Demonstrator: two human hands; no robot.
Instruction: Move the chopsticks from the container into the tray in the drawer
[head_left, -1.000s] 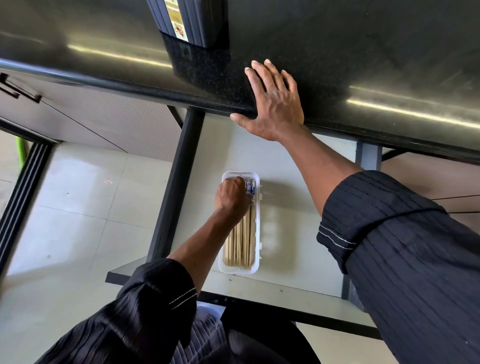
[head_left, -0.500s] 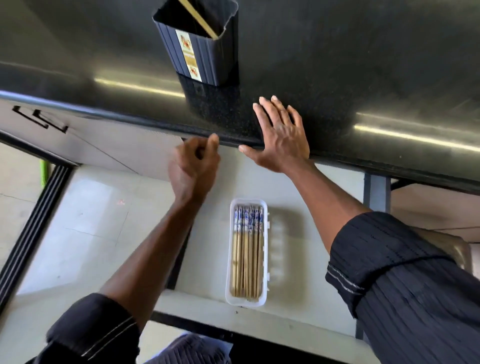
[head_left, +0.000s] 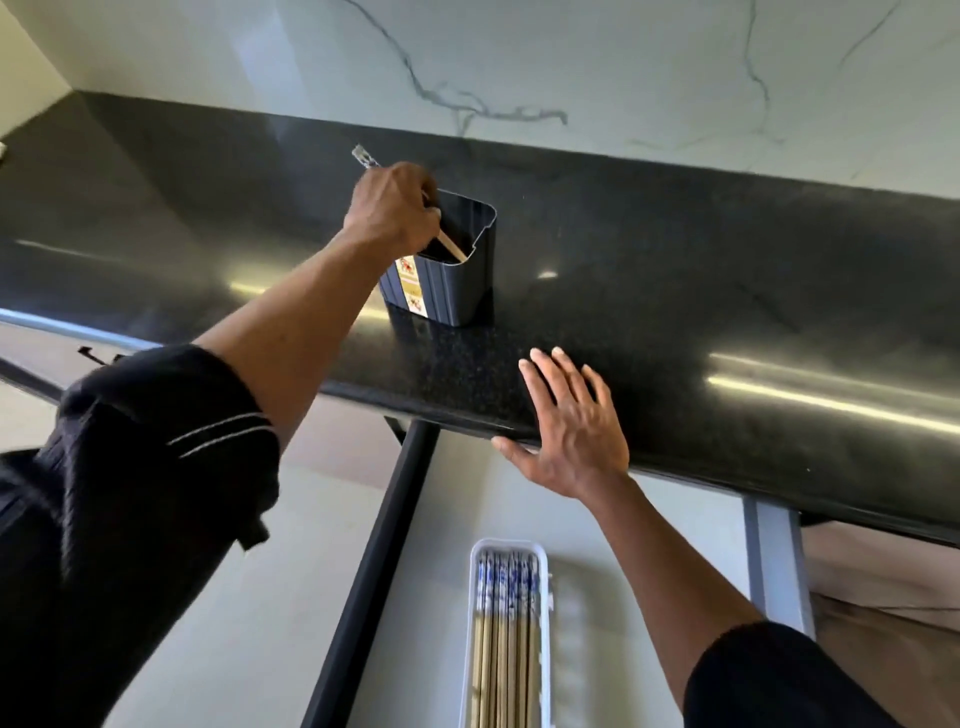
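Note:
A dark ribbed container (head_left: 452, 280) stands on the black countertop (head_left: 675, 291). My left hand (head_left: 392, 208) is closed on a chopstick (head_left: 451, 248) at the container's rim; its patterned end (head_left: 362, 156) sticks out behind my knuckles and its plain end dips into the container. My right hand (head_left: 571, 426) lies flat, fingers spread, on the counter's front edge. Below, in the open drawer (head_left: 426, 597), a white tray (head_left: 544, 613) holds several chopsticks (head_left: 506, 623) laid side by side, blue-patterned ends toward the counter.
A marbled white wall (head_left: 519, 62) backs the counter. The drawer's dark left rail (head_left: 374, 582) runs toward me beside the tray. Pale floor tiles (head_left: 208, 649) lie to the left, and a grey drawer side (head_left: 779, 566) to the right.
My left hand rose from beside the counter edge to the container and closed on a chopstick. The view tilted up, showing the wall. My right hand stayed on the counter edge.

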